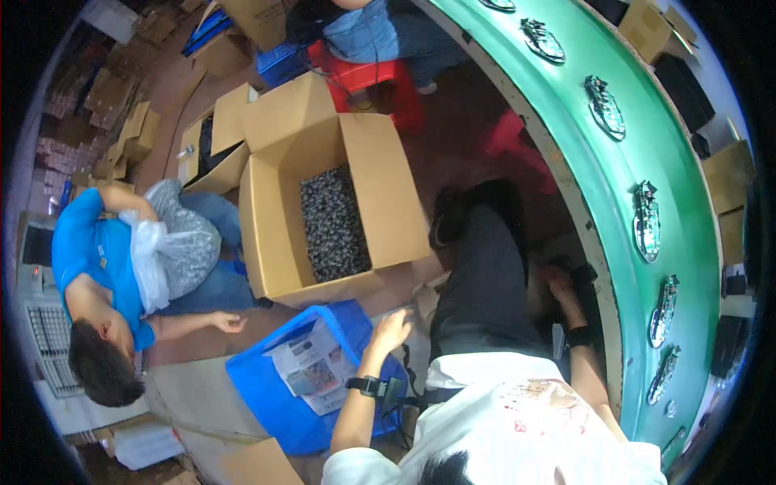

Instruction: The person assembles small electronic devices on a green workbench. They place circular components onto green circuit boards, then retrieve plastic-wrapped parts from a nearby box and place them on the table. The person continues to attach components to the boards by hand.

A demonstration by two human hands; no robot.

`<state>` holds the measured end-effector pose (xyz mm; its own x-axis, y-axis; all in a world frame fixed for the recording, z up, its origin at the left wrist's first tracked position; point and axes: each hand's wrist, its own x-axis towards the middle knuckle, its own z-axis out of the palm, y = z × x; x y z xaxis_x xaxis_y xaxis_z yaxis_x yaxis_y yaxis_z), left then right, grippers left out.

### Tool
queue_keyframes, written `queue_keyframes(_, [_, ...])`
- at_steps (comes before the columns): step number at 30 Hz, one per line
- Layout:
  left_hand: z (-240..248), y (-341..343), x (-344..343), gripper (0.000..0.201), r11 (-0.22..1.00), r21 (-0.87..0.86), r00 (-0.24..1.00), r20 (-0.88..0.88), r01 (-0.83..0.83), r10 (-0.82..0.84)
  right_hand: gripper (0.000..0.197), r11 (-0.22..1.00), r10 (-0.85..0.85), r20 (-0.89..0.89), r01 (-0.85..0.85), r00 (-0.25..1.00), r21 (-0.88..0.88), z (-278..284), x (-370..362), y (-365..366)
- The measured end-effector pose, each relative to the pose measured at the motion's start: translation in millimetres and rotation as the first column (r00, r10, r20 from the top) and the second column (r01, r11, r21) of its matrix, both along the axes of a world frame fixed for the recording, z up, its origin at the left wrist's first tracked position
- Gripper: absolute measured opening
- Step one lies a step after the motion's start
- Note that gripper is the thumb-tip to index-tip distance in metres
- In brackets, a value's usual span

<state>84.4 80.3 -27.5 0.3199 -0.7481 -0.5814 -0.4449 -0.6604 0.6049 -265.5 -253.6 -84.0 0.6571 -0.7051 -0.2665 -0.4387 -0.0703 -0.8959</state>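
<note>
My left hand (392,330) is raised over the near right edge of a blue plastic bin (250,376), its fingers apart and nothing visible in them. A printed paper sheet (315,368) lies in the bin. My right hand (556,281) reaches down beside the green conveyor belt (647,153), in shadow next to a dark object (584,276). Its fingers are too dim to make out, and so is anything they might hold. Ahead on the left stands an open cardboard box (279,242) filled with many small black parts (333,226).
Several shiny dark-and-silver parts (647,220) lie spaced along the belt. At left a co-worker in a blue shirt (101,234) sits with a filled clear plastic bag (190,250). Another person sits on a red stool (364,74) at the back. A smaller open carton (212,145) stands behind the box.
</note>
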Motion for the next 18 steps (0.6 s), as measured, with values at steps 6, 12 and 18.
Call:
queue_keyframes(6, [57,-25,-25,0.037,0.97,-0.151,0.982,-0.05,-0.189,0.184,0.039,0.954,0.019,-0.381,-0.131,0.924,-0.268,-10,14,-37])
queue_keyframes(12, [12,2,-50,0.037,0.968,-0.204,0.98,0.104,-0.147,0.171,0.044,0.938,-0.21,-0.501,0.029,0.839,-0.346,21,17,-64])
queue_keyframes(18, [-6,-33,-37,0.034,0.985,-0.171,0.984,0.168,-0.035,0.064,0.038,0.832,-0.228,-0.222,0.072,0.948,-0.55,174,93,26])
